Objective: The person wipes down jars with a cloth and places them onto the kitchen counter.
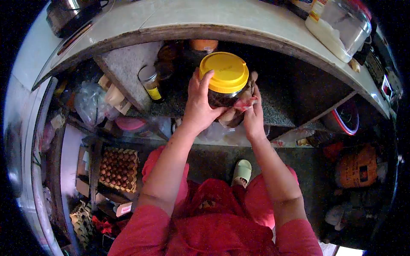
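Observation:
A jar with a wide yellow lid (224,71) is held up in front of the shelf under the counter. My left hand (199,100) wraps round its left side, the fingers up at the lid's edge. On the right side, my right hand (254,112) is closed on a crumpled plastic bag (244,104) with red print, which lies against the jar. The jar's dark contents cannot be made out. To the left on the shelf, a small jar (149,82) with a grey lid and yellow label stands slightly tilted in view.
The counter (205,17) edge curves above the shelf, with a large clear container (339,27) at its right. Plastic bags (90,104) fill the left compartment. Egg trays (118,170) sit lower left. A basin (345,117) and an orange bag (358,166) are at right.

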{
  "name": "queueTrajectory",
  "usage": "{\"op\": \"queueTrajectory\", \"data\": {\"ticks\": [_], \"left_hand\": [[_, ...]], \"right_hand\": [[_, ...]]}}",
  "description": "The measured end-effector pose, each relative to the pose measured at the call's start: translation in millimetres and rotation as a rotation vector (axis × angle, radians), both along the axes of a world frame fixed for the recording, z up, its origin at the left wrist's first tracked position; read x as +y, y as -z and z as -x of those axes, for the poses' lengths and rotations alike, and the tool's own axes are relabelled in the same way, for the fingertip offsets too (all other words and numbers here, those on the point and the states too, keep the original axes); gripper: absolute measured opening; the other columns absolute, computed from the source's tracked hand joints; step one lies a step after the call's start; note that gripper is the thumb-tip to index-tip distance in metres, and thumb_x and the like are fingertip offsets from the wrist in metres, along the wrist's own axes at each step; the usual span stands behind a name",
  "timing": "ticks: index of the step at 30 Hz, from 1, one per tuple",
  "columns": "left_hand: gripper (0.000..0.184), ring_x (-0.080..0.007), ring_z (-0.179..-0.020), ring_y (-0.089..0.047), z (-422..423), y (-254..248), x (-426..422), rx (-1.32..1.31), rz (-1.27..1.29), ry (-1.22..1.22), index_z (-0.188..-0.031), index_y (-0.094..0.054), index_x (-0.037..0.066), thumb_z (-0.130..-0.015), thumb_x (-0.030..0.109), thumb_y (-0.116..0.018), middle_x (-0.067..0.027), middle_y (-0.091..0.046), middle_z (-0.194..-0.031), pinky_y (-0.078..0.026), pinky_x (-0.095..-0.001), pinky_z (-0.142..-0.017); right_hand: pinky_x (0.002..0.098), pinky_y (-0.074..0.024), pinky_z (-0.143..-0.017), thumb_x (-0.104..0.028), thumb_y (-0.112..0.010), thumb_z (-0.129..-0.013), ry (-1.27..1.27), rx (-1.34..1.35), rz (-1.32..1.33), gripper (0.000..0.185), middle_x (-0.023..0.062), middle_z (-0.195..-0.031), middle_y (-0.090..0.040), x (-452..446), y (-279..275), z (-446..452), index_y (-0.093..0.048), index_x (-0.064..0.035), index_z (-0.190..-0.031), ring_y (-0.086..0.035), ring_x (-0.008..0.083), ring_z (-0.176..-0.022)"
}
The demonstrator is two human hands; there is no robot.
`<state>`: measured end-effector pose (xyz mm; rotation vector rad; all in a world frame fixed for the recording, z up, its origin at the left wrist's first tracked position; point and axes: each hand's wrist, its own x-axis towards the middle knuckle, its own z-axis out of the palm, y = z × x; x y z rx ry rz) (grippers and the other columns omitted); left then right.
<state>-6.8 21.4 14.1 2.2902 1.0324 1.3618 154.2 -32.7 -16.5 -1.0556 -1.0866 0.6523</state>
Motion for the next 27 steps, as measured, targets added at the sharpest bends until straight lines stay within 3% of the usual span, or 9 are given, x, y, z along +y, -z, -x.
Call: {"op": "queueTrajectory", "data": {"ticks": [1, 4, 5, 8, 12, 13, 19, 25, 27], "left_hand": [[0.108, -0.046, -0.135, -0.027, -0.2, 0.1, 0.2, -0.008, -0.014, 0.0, -0.143, -0.027, 0.017, -0.054, 0.012, -0.087, -0.0279, -0.023, -0.146, -0.026, -0.0493, -0.111], [0.105, -0.0463, -0.133, -0.029, -0.5, -2.4, -0.8, -0.017, -0.031, -0.006, -0.142, -0.028, 0.017, -0.054, 0.01, -0.085, -0.0278, -0.026, -0.144, -0.027, -0.0494, -0.111], [0.104, -0.0463, -0.133, -0.029, -0.7, -3.7, -2.3, -0.013, -0.019, -0.015, -0.141, -0.029, 0.017, -0.054, 0.009, -0.085, -0.0278, -0.026, -0.144, -0.027, -0.0495, -0.11], [0.103, -0.0461, -0.132, -0.03, 0.0, -5.6, -4.8, 0.012, -0.008, -0.04, -0.141, -0.029, 0.016, -0.055, 0.009, -0.085, -0.0277, -0.027, -0.143, -0.028, -0.0494, -0.11], [0.102, -0.0457, -0.133, -0.029, 1.6, -4.2, -1.9, 0.025, 0.014, -0.037, -0.141, -0.029, 0.016, -0.056, 0.011, -0.085, -0.0273, -0.028, -0.143, -0.028, -0.0493, -0.11], [0.101, -0.0457, -0.133, -0.029, 0.7, -4.1, -3.0, 0.043, 0.017, -0.056, -0.141, -0.029, 0.015, -0.056, 0.012, -0.085, -0.0272, -0.028, -0.143, -0.027, -0.0492, -0.111], [0.103, -0.0436, -0.134, -0.029, -2.4, -7.9, -6.0, 0.117, 0.022, -0.147, -0.141, -0.027, 0.014, -0.057, 0.013, -0.086, -0.0257, -0.03, -0.142, -0.028, -0.0482, -0.111], [0.106, -0.0412, -0.131, -0.033, -7.7, -13.8, -12.2, 0.183, 0.04, -0.229, -0.141, -0.024, 0.01, -0.056, 0.012, -0.086, -0.0238, -0.034, -0.138, -0.03, -0.0462, -0.111], [0.104, -0.041, -0.13, -0.034, -8.1, -15.3, -11.8, 0.191, 0.046, -0.239, -0.141, -0.024, 0.009, -0.057, 0.014, -0.086, -0.024, -0.034, -0.137, -0.031, -0.0455, -0.11]], "right_hand": [[0.0386, -0.0391, -0.101, -0.015, -0.05, -0.093, 0.133, -0.338, -0.118, 0.061, 0.0188, -0.139, -0.044, 7.4, 2.2, -6.1, -0.024, -0.0023, -0.147, -0.047, 0.0289, -0.12], [0.0423, -0.0333, -0.107, -0.009, -0.053, -0.086, 0.295, -0.826, -0.178, 0.07, 0.0202, -0.15, -0.028, 3.0, -15.2, -4.7, -0.021, -0.0033, -0.148, -0.033, 0.0373, -0.132], [0.0464, -0.0228, -0.113, -0.005, -0.054, -0.081, 0.255, -0.72, -0.169, 0.077, 0.0213, -0.151, -0.025, 4.8, -12.3, -0.5, -0.018, -0.0042, -0.149, -0.022, 0.044, -0.137], [0.047, -0.0183, -0.114, -0.004, -0.053, -0.081, 0.196, -0.545, -0.127, 0.078, 0.0229, -0.152, -0.022, 8.7, -0.1, 4.1, -0.016, -0.0036, -0.149, -0.021, 0.0436, -0.139], [0.0384, -0.028, -0.111, -0.004, -0.047, -0.089, 0.048, -0.296, -0.098, 0.068, 0.0237, -0.152, -0.02, 15.6, 19.4, 0.5, -0.014, -0.0012, -0.149, -0.027, 0.0324, -0.139], [0.037, -0.0344, -0.106, -0.007, -0.044, -0.094, 0.11, -0.359, -0.089, 0.063, 0.021, -0.141, -0.039, 14.1, 24.8, 2.7, -0.013, -0.0008, -0.149, -0.044, 0.03, -0.126], [0.0344, -0.0474, -0.089, -0.01, -0.046, -0.097, 0.007, -0.282, 0.098, 0.064, 0.0142, -0.103, -0.057, 5.4, 29.1, 1.0, -0.01, 0.0008, -0.149, -0.058, 0.0247, -0.091], [0.0373, -0.0393, -0.102, -0.006, -0.05, -0.091, 0.025, -0.184, 0.207, 0.066, 0.0253, -0.131, -0.049, 8.2, 18.9, 0.2, -0.017, 0.0007, -0.148, -0.052, 0.0364, -0.119], [0.0399, -0.0338, -0.107, -0.006, -0.053, -0.088, 0.105, -0.311, 0.019, 0.067, 0.0277, -0.138, -0.041, 10.6, 7.7, -1.9, -0.021, 0.0004, -0.146, -0.043, 0.0392, -0.127]]}}
